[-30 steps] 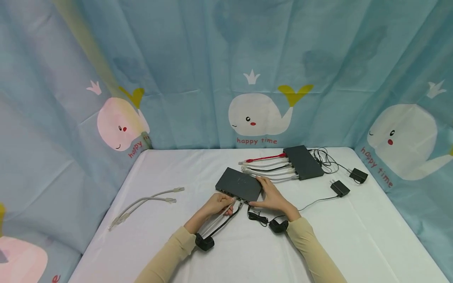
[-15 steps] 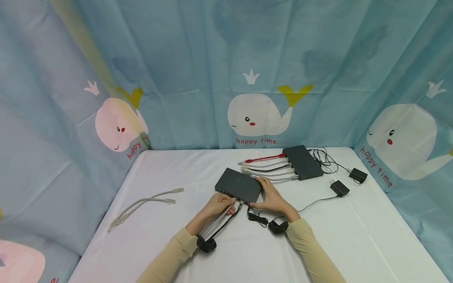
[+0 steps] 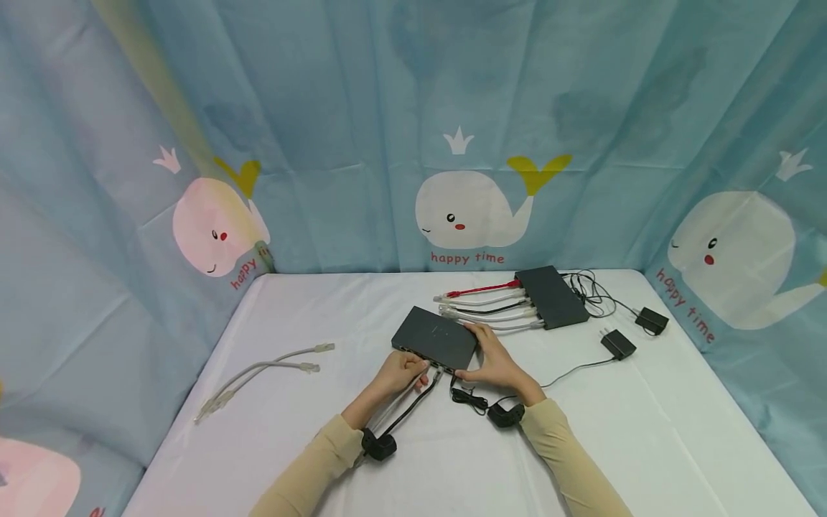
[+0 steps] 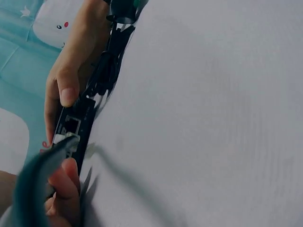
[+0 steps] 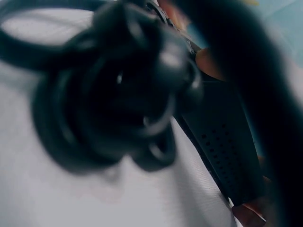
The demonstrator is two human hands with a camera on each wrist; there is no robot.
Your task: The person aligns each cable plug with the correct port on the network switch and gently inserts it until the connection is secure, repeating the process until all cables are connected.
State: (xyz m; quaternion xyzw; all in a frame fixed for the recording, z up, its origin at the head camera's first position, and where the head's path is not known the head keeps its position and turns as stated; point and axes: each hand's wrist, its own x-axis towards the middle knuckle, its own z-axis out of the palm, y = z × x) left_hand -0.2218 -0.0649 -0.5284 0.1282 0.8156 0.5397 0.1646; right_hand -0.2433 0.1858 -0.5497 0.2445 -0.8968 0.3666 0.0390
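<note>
A black network switch (image 3: pixel 436 337) lies mid-table, its row of ports facing me. At the ports, my left hand (image 3: pixel 399 373) pinches a grey network cable (image 3: pixel 395 403) close to its plug; the fingers cover the plug itself. Just right of it, a black network cable (image 3: pixel 412 408) is plugged into the same side. My right hand (image 3: pixel 496 359) grips the switch's right end, thumb at the port side and fingers along the far side. In the left wrist view, a port (image 4: pixel 72 125) shows between the right thumb (image 4: pixel 68 94) and the blurred black cable.
A second black switch (image 3: pixel 552 296) with red, black and grey cables stands behind to the right. Two power adapters (image 3: pixel 619 345) lie at right, and a bundled black cord (image 3: pixel 470 397) by the right wrist. Two loose grey cables (image 3: pixel 258 370) are at left.
My left wrist has edged slightly to the right, its fingers staying on the grey cable at the ports. The right hand keeps its grip, and the switch stays in place.
</note>
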